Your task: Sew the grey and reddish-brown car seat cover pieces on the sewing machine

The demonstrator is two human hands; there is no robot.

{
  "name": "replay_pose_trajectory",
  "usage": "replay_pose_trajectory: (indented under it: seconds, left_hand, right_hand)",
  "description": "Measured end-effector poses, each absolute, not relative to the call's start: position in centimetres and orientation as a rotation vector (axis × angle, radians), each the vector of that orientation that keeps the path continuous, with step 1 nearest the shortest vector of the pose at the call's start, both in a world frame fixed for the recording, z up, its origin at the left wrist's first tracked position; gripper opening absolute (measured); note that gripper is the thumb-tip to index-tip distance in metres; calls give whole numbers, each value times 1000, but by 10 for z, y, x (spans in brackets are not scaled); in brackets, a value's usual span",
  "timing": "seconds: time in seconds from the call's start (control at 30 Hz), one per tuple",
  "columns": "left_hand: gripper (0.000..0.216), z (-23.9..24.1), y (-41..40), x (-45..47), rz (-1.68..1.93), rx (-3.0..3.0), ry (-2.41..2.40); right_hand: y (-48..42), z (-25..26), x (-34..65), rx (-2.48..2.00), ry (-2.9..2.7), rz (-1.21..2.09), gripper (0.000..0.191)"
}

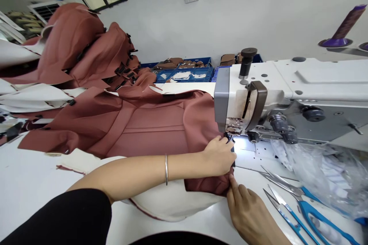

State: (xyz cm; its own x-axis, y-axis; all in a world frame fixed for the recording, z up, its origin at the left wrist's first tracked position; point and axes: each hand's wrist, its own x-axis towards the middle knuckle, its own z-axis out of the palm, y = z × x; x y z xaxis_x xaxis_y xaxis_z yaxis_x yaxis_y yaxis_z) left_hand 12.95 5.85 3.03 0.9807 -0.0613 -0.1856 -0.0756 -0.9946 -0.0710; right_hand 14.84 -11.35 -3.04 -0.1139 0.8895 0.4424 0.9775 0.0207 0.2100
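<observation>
A reddish-brown leather cover piece [149, 126] lies spread across the white table, its edge under the presser foot [230, 138] of a white sewing machine [290, 95]. My left hand [220, 157] rests on the cover right beside the foot, fingers curled and pressing the material down. A thin bangle sits on that forearm. My right hand [247, 208] lies lower on the table, its fingers pinching the cover's near folded edge [221, 187]. The needle itself is hidden behind my left hand.
Two blue-handled scissors [304, 206] lie on the table [25, 183] right of my right hand, beside a clear plastic bag [324, 172]. More brown and white covers [74, 49] are piled at the left. Blue crates [186, 73] stand at the back wall. A thread cone [345, 26] stands at the top right.
</observation>
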Motion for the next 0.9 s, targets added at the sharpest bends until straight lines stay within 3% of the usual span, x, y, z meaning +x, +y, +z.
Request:
replay_pose_trajectory:
  seconds: [0.2, 0.67, 0.9]
  left_hand:
    - [16, 22, 58, 121, 205, -3036, 29]
    - [40, -13, 70, 104, -118, -3087, 39]
    - [40, -9, 82, 118, -12, -3142, -15]
  right_hand:
    - [-117, -34, 155, -1962, -2149, -707, 23]
    - [-113, -43, 160, -1953, -2112, -735, 25]
    - [-108, -45, 163, -2079, -2085, -662, 28]
